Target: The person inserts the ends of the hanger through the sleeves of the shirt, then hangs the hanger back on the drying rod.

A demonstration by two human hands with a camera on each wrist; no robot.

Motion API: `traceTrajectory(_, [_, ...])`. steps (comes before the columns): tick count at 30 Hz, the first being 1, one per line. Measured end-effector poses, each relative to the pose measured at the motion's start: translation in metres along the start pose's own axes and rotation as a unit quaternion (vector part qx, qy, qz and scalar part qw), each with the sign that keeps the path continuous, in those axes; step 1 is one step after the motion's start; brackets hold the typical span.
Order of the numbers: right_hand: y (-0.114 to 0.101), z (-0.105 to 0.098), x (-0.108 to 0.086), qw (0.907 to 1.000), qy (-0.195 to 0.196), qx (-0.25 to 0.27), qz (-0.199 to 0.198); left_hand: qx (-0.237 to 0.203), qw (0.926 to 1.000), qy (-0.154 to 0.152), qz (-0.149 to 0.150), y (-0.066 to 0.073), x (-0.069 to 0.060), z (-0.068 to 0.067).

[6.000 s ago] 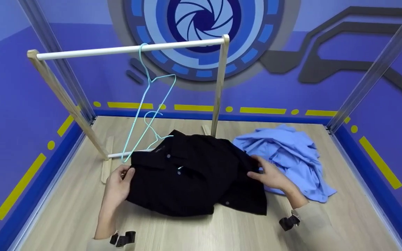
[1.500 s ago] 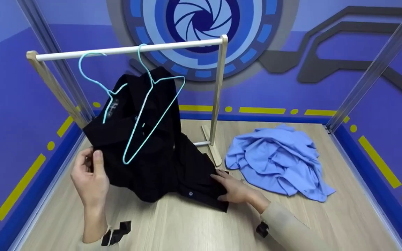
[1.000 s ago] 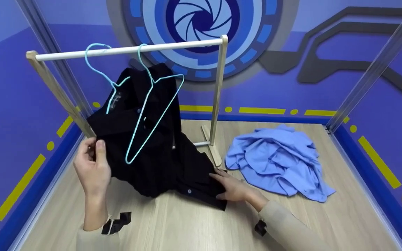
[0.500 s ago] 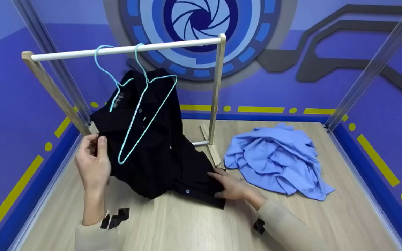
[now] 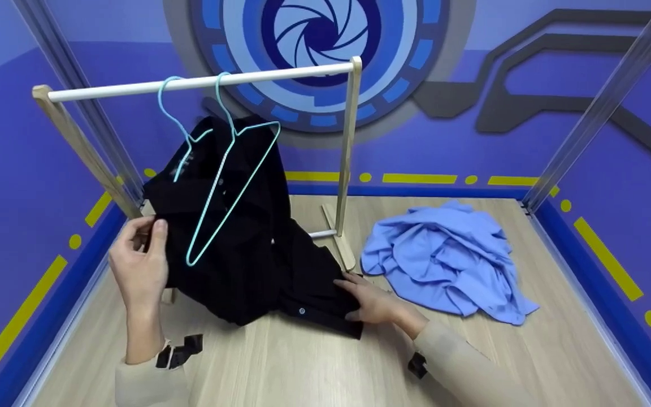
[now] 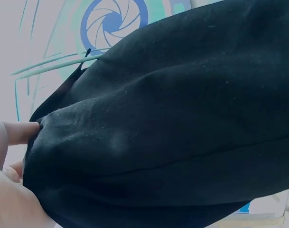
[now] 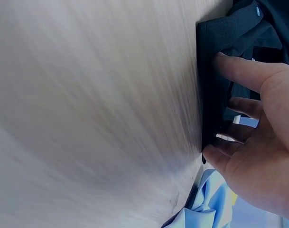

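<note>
A black button shirt (image 5: 235, 249) hangs slanted from a light-blue hanger (image 5: 172, 113), whose hook curves over the white rail (image 5: 280, 74) of a wooden rack. One arm of that hanger disappears inside the collar. My left hand (image 5: 142, 265) pinches the shirt's left edge between thumb and fingers; in the left wrist view the black cloth (image 6: 158, 118) fills most of the picture. On the tabletop, my right hand (image 5: 373, 299) rests on a cuff of the shirt with its fingers spread; the right wrist view shows thumb and fingertips touching the cuff (image 7: 210, 85).
A second light-blue hanger (image 5: 235, 192) hangs bare on the rail, in front of the shirt. Crumpled on the table (image 5: 314, 367) at the right lies a blue shirt (image 5: 444, 260). The rack's right post (image 5: 348, 147) stands between the two shirts. Blue walls enclose the table.
Six seconds ago the black shirt lay low in both hands; it has risen to the rail with its hanger. Lately the hook slid right along the rail and settled. The right hand barely moved.
</note>
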State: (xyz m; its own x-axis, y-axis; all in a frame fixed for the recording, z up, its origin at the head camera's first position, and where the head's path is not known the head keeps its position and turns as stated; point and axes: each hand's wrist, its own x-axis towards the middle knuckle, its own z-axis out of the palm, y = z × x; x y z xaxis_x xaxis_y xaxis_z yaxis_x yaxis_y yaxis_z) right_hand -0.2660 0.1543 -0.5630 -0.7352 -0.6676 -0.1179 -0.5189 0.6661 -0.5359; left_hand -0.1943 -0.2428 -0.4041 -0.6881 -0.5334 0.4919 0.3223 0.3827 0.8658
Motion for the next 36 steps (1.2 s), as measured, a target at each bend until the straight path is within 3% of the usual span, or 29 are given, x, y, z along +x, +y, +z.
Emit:
traceTrajectory(7, [-0.001, 0.000, 0.003, 0.9999, 0.001, -0.016, -0.005, 0.059, 0.9979, -0.013, -0.024, 0.000, 0.003, -0.012])
traceTrajectory(10, [-0.003, 0.000, 0.003, 0.9998, 0.002, -0.021, -0.003, 0.066, 0.9974, -0.022, -0.019, 0.002, 0.001, -0.016])
traceTrajectory(13, [-0.006, 0.001, 0.003, 0.9996, 0.003, -0.027, 0.004, 0.057, 0.9982, -0.017, 0.002, 0.007, -0.003, -0.018])
traceTrajectory(20, [-0.011, 0.004, 0.005, 0.9987, 0.016, -0.046, 0.011, 0.038, 0.9968, 0.029, 0.064, 0.018, -0.010, -0.017])
traceTrajectory(25, [-0.014, 0.007, 0.006, 0.9981, 0.026, -0.053, 0.017, 0.036, 0.9940, 0.058, 0.085, 0.032, -0.015, -0.014])
traceTrajectory(29, [-0.013, 0.007, 0.007, 0.9981, 0.027, -0.053, 0.016, 0.038, 0.9914, 0.065, 0.107, 0.041, -0.019, -0.011])
traceTrajectory(33, [-0.011, 0.006, 0.004, 0.9991, 0.031, -0.027, 0.005, 0.031, 0.9885, 0.061, 0.135, 0.042, -0.021, -0.010])
traceTrajectory(36, [-0.009, 0.002, 0.001, 0.9990, 0.044, -0.002, -0.003, 0.019, 0.9868, 0.052, 0.152, 0.051, -0.025, -0.008])
